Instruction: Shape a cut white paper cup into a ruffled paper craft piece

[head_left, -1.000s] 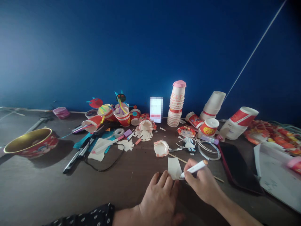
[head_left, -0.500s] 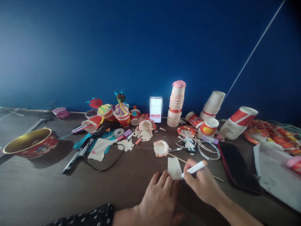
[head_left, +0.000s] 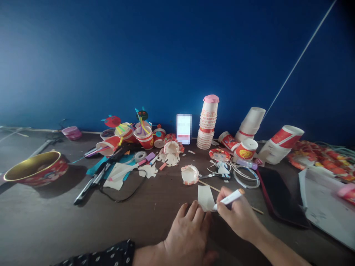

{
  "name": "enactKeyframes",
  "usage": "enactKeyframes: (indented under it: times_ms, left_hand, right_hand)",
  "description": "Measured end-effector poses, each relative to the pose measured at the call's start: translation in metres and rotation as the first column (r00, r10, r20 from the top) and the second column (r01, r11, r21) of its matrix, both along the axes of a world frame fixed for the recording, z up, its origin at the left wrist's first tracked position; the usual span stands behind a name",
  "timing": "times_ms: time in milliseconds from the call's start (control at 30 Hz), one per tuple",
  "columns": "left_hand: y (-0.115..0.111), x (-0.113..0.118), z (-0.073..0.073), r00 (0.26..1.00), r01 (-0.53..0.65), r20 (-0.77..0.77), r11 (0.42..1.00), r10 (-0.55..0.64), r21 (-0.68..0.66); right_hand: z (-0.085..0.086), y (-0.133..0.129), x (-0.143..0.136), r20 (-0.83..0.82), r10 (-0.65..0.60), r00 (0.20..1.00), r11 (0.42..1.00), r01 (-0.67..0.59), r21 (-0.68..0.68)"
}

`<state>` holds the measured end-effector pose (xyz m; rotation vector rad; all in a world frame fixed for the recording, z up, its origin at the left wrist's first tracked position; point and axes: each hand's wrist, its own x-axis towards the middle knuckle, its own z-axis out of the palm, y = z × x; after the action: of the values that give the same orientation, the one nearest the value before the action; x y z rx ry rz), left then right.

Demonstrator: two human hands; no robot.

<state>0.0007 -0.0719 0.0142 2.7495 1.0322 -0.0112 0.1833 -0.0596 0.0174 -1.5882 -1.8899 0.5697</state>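
Note:
A small piece of off-white paper (head_left: pixel 205 197) lies flat on the dark table, between my two hands. My left hand (head_left: pixel 190 227) rests palm down at its lower left edge, fingers stretched out, the fingertips touching the paper. Gripped in my right hand (head_left: pixel 238 216) is a white marker (head_left: pixel 231 198) with an orange end. The marker is tilted, its tip at the paper's lower right corner. Whatever mark lies under the tip is too small to make out. A thin wooden stick (head_left: pixel 257 210) passes beneath my right hand.
Beyond the paper sit a cut paper cup (head_left: pixel 190 174), scissors (head_left: pixel 207 176) and a small paper figure (head_left: pixel 222 168). A tall stack of cups (head_left: pixel 208 123) stands behind. A phone (head_left: pixel 280 195) lies at right, a gold-lined bowl (head_left: pixel 36 168) at left, near several markers and scraps.

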Motion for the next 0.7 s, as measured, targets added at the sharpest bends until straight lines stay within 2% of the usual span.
enactKeyframes:
  times_ms: [700]
  left_hand:
    - [0.0008,0.0001,0.0006,1.0,0.014,-0.002,1.0,-0.014,-0.01]
  right_hand:
    - [-0.0003,0.0009,-0.0008,-0.122,-0.058,0.991,0.998,0.054,-0.04]
